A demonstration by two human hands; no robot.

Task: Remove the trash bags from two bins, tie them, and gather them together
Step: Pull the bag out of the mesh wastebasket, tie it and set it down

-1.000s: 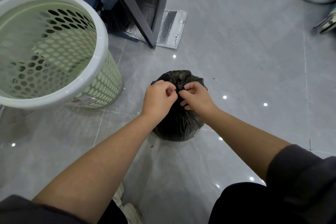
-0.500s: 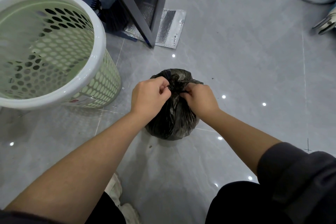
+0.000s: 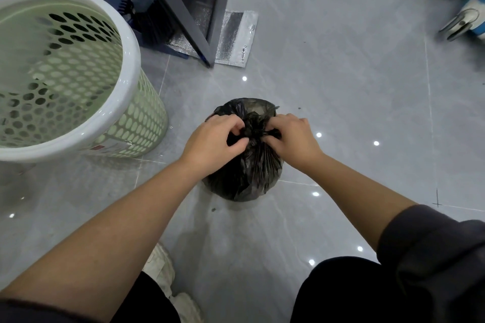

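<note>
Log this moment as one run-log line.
step: tying bag | left hand: pinching bag neck | right hand: pinching bag neck | black trash bag: on floor | green bin: unlined, beside bag

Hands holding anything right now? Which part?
Both. The left hand and right hand each pinch the gathered neck at the top of the black trash bag, which sits on the floor.

Since a second ago the left hand point(image 3: 214, 143) and right hand point(image 3: 294, 140) have drawn slightly apart, pulling the gathered neck of the black trash bag point(image 3: 244, 173) into a tighter twisted bunch.
</note>
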